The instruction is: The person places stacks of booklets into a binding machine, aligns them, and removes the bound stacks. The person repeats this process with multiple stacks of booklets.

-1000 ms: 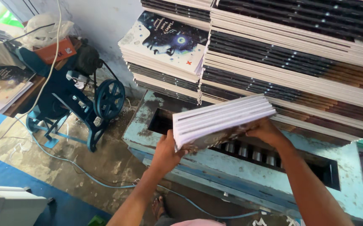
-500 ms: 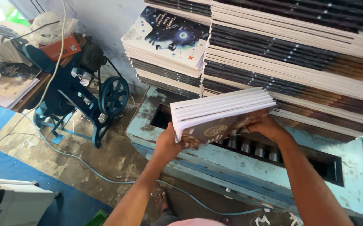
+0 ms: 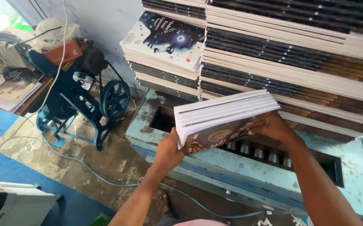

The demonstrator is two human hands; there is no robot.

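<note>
I hold a small stack of books [image 3: 223,113] with white page edges and a dark patterned cover facing down, tilted above a pale blue machine bed [image 3: 231,175]. My left hand [image 3: 171,150] grips the stack's near left corner from below. My right hand [image 3: 273,125] supports its right underside. Beneath the stack, a slot in the machine shows a row of metal rollers [image 3: 256,150]. Behind it, tall piles of books [image 3: 298,62] lie stacked, one pile [image 3: 164,46] topped by a dark starry cover.
A blue belt-driven machine with a wheel [image 3: 114,98] stands on the stained floor at left. Cables [image 3: 85,167] trail across the floor. A cluttered table [image 3: 10,83] sits far left, and a white device [image 3: 14,205] at lower left. My foot [image 3: 162,205] is below the machine.
The stack has shifted slightly right and up in view while both hands keep their grip. The camera has drifted a little.
</note>
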